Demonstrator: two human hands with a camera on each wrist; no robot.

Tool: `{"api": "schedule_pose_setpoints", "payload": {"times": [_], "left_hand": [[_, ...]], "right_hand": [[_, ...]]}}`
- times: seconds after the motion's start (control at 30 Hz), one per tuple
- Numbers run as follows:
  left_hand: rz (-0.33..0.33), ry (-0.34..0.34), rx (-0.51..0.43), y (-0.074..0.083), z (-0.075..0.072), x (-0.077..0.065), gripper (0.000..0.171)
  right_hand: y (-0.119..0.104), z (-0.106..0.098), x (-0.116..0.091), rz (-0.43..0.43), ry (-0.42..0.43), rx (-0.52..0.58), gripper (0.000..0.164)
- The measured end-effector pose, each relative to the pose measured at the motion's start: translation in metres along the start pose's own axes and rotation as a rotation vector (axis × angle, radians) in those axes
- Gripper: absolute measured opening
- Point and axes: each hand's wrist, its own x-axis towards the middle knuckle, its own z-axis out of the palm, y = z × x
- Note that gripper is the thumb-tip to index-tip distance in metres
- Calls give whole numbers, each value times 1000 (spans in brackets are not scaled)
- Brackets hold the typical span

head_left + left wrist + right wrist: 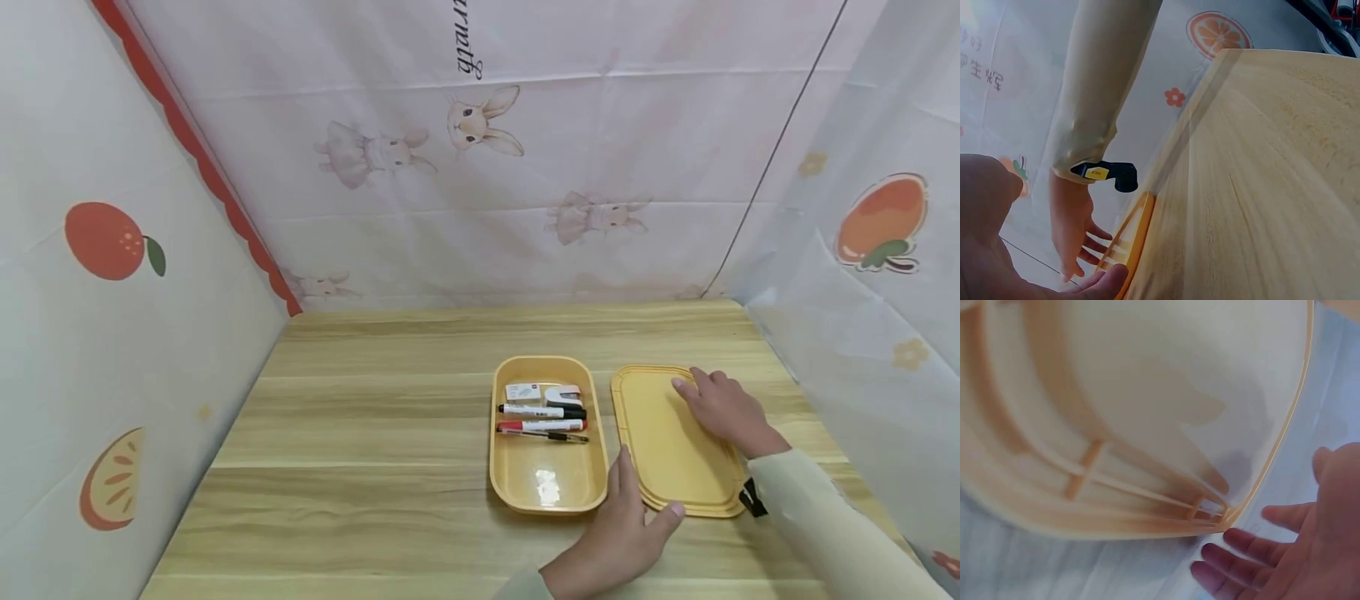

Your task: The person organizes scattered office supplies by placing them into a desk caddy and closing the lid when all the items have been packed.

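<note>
A yellow lid lies on the table, to the right of a yellow box. My left hand is at the lid's near left corner, fingers extended beside its left edge and thumb by the near edge. Over the lid's right side is my right hand, its fingers spread and relaxed. In the right wrist view, those fingertips are close to the lid's ridged rim; nothing is gripped. Inside the box lie a black marker, a red marker, a black pen and two small white items.
The wooden table extends left of the box. Printed cloth walls enclose its back and sides. A black wrist camera sits on the right sleeve.
</note>
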Motion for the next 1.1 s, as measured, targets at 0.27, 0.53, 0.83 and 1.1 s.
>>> {"api": "schedule_pose_setpoints", "payload": {"times": [0.27, 0.53, 0.83, 1.1], "left_hand": [[-105, -11, -59, -2, 5, 2, 100], [-224, 24, -300, -6, 10, 6, 103], [-272, 31, -335, 1, 15, 11, 101], [-282, 115, -344, 13, 20, 16, 95]], "right_hand": [[0, -5, 12, 28, -25, -22, 88], [-1, -8, 22, 29, -68, -29, 87], [-2, -5, 29, 56, -72, -15, 85], [-3, -8, 30, 77, -101, -2, 82]]}}
